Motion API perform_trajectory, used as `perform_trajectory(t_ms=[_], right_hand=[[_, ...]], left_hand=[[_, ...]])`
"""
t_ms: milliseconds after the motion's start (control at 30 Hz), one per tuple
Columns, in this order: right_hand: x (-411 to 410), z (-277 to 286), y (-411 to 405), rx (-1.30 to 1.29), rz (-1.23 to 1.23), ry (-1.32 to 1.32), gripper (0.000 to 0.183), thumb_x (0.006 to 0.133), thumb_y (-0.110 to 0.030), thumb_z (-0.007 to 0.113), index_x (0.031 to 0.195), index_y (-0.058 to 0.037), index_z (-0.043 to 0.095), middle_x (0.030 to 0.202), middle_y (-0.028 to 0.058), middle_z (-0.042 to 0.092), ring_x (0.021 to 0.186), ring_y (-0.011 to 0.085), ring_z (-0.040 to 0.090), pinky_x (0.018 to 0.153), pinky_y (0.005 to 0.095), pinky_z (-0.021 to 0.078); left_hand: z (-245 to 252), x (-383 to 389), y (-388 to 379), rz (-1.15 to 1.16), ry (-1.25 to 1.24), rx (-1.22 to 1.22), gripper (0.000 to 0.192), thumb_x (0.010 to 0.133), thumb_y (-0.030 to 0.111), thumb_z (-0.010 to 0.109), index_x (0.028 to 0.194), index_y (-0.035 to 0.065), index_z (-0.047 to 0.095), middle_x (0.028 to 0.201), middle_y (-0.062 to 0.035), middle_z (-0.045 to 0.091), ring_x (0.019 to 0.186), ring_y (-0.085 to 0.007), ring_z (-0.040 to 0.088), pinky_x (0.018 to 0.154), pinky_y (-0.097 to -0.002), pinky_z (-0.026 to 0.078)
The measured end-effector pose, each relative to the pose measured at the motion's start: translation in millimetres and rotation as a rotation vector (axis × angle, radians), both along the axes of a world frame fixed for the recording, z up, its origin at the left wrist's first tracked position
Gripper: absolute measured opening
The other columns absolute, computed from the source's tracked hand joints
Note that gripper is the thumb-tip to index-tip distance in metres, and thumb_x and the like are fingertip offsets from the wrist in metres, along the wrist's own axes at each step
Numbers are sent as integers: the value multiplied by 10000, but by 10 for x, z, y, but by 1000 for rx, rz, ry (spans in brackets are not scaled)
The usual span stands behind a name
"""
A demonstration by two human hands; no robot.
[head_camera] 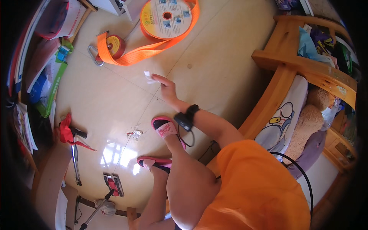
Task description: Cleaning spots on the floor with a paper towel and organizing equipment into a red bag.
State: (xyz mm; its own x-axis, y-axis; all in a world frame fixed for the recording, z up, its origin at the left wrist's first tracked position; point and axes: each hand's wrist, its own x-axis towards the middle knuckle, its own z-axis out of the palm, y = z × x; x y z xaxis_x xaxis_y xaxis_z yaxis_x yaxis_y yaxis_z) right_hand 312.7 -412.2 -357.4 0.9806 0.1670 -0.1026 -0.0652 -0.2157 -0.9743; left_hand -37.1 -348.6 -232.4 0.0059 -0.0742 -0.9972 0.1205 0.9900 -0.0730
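My right hand point(169, 90) reaches out over the tiled floor point(201, 77), its thumb and fingers pinching a small white piece of paper or tissue point(149, 77). A black wrist strap point(191, 113) with a small black box and cable is around that wrist. Beyond the hand lies a flat orange webbing strap point(135, 57), running from a large reel point(155, 17) to a small red reel point(116, 47) with a metal carabiner point(95, 56) beside it. Left of my pink slippers point(166, 130), a little heap of litter point(136, 134) sits on the floor. My left hand is out of view.
A wooden bed frame point(268, 97) with a cartoon-print pillow point(279, 120) and a brown plush toy point(306, 129) stands at right. Low left are a flat mop head point(113, 184) on a pole and a red cloth point(66, 129) on a metal rod. Books and bags point(54, 80) line the left.
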Motion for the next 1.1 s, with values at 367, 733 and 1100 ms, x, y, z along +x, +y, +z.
perform_trajectory(t_ms=[367,733,1100], right_hand=[[313,1049,-2041,639,-271,687,403,891,48,511,1288,-16,498,1146,63,594,1019,152,572,900,260,457],[107,1733,-2311,764,-11,813,319,821,83,517,1128,6,554,1104,95,596,1015,180,576,908,289,458],[444,878,-3292,251,-285,823,168,801,-142,564,860,-4,639,777,75,624,658,202,601,596,351,490]], left_hand=[[1707,-1581,-89,-132,92,285,449,922,398,443,1214,62,504,1126,-145,597,1017,-268,582,906,-417,476],[3633,-3422,-1161,-146,220,695,411,946,317,414,1230,35,508,1129,-172,608,1029,-267,593,917,-403,483],[3826,-3547,-1668,-129,100,763,375,949,263,448,1248,48,514,1123,-160,623,1024,-288,603,923,-387,483]])
